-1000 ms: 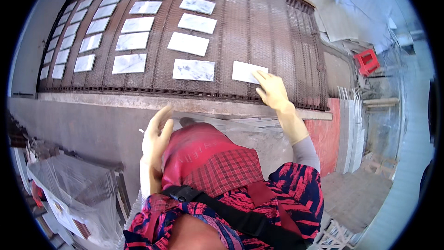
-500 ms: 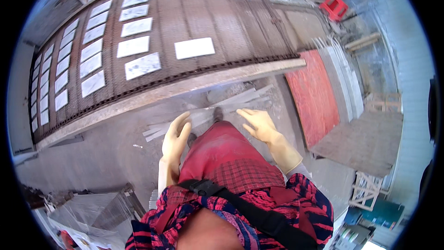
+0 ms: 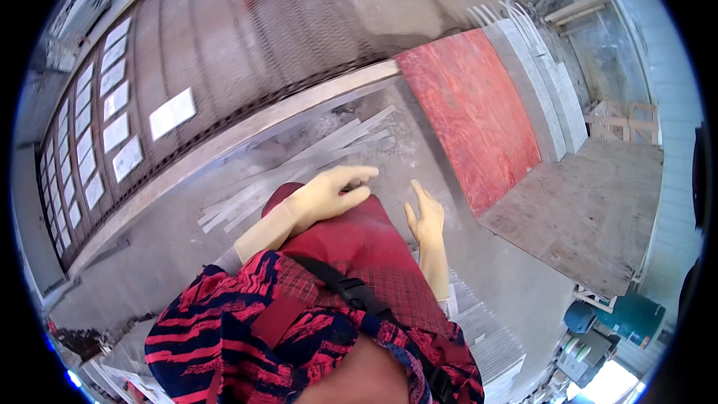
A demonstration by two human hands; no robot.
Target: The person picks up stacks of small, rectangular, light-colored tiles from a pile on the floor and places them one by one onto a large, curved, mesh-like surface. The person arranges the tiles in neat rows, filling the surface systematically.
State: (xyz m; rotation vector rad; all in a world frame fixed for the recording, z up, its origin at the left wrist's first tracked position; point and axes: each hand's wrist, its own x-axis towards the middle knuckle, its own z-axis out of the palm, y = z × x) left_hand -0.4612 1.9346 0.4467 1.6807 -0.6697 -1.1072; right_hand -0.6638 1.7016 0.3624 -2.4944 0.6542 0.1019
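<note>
Both my hands wear cream rubber gloves and hold nothing. My left hand hovers over the front of my red apron, its fingers extended and the thumb apart. A little to the right, my right hand hangs in the air above the floor, fingers stretched and thumb apart. Beyond my hands, a mesh conveyor with a pale edge rail carries rows of white rectangular tiles. One single tile lies nearest the bare stretch of mesh. Neither hand touches the tiles.
Long grey strips lie on the floor between me and the conveyor. A red board stands at the conveyor's end, beside grey slabs and a brown panel. Stacked grey pieces are close behind my right arm.
My body and view have turned to the right, so the tiles now appear farther left. My left hand has swung across my apron toward the right one. Both hands stay without anything in them.
</note>
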